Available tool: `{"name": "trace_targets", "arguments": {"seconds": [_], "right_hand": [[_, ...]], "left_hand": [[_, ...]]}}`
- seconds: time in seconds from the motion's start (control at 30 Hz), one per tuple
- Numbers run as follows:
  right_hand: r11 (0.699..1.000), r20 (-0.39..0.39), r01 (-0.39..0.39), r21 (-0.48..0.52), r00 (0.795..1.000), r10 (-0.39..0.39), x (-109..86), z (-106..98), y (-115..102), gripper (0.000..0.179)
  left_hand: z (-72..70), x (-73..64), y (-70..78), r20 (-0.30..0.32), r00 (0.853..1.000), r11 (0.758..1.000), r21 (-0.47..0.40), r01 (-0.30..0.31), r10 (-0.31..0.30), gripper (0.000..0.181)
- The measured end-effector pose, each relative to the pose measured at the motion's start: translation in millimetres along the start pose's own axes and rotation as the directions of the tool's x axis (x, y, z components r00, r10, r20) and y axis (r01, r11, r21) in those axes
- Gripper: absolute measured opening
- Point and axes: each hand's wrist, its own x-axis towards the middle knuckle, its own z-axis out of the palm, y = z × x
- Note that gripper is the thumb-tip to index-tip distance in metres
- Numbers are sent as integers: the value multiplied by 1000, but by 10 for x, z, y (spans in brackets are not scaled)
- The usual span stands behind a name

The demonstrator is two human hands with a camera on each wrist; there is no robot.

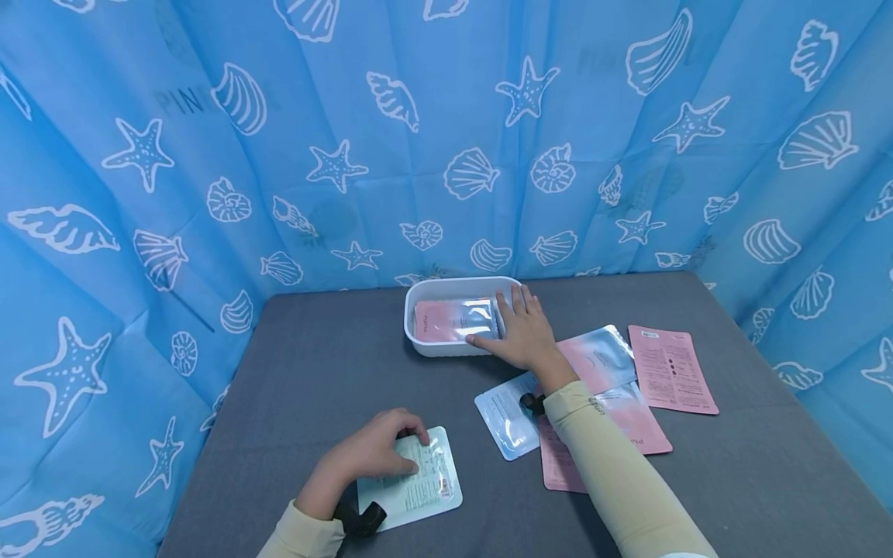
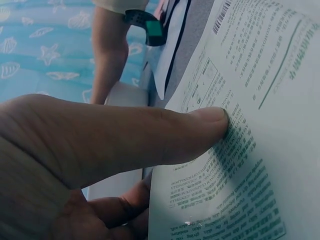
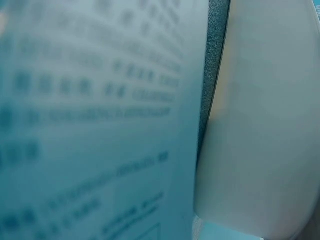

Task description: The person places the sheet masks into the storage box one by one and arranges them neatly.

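Note:
In the head view my left hand (image 1: pixel 382 448) holds a pale green sheet mask packet (image 1: pixel 424 496) by its edge, low above the table's front. In the left wrist view the thumb (image 2: pixel 200 125) lies on the packet's printed face, with other fingers partly hidden behind its edge. My right hand (image 1: pixel 522 333) spreads its fingers over the right end of a white plastic tub (image 1: pixel 446 350), thumb at the front rim. Inside the tub lies a pink and silver sheet mask packet (image 1: pixel 453 319). The right wrist view shows the tub's wall (image 3: pixel 265 120) close up; its fingers are hidden there.
Right of the tub, under and beside the right forearm, lie several overlapping packets: a blue-silver one (image 1: pixel 508 415), a pink-silver one (image 1: pixel 600 360) and pink ones. A separate pink packet (image 1: pixel 673 368) lies further right. A blue shell-print curtain (image 1: pixel 418 155) hangs behind the grey table (image 1: pixel 293 372).

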Motion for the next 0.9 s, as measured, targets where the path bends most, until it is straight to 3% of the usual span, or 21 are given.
{"name": "trace_targets", "arguments": {"seconds": [0.57, 0.9], "right_hand": [[1000, -6, 3, 0, 1000, -3, -3, 15, 7, 121], [1000, -5, -3, -9, 1000, 3, 2, 23, 8, 122]], "left_hand": [[-58, -34, -3, -86, 996, 999, -1, -33, 33, 28], [-131, -40, -37, -139, 990, 997, -65, -33, 24, 29]]}}
